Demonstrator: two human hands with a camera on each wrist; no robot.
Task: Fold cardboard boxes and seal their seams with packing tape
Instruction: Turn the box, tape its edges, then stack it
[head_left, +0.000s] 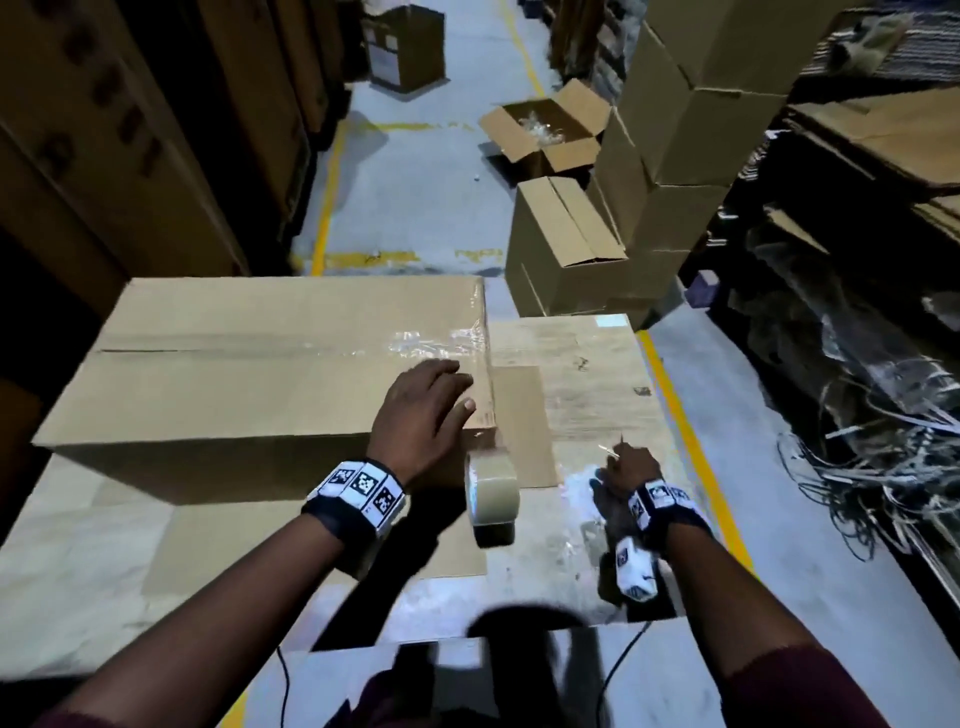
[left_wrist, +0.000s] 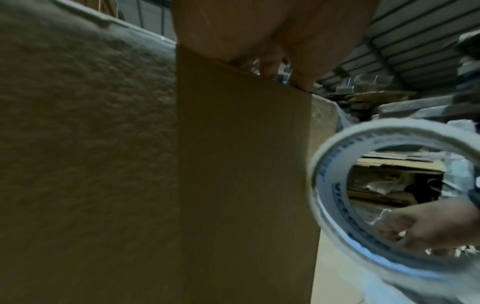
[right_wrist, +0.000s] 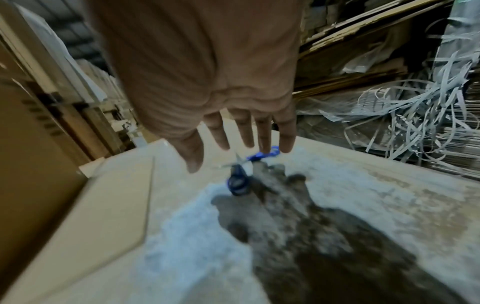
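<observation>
I note a black band on my left wrist (head_left: 358, 493), faced with white square tiles printed in black coded patterns. My right wrist (head_left: 657, 506) carries a matching black band with the same white coded tiles, and a small white block (head_left: 635, 571) bearing similar black markings hangs under it. Both forearms are bare below dark maroon sleeves (head_left: 800, 691), pushed up toward the elbows. Thin black cables (head_left: 283, 691) trail near my body at the lower edge of the head view.

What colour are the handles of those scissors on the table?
Blue; the scissors show best in the right wrist view, just beyond the right hand.
</observation>
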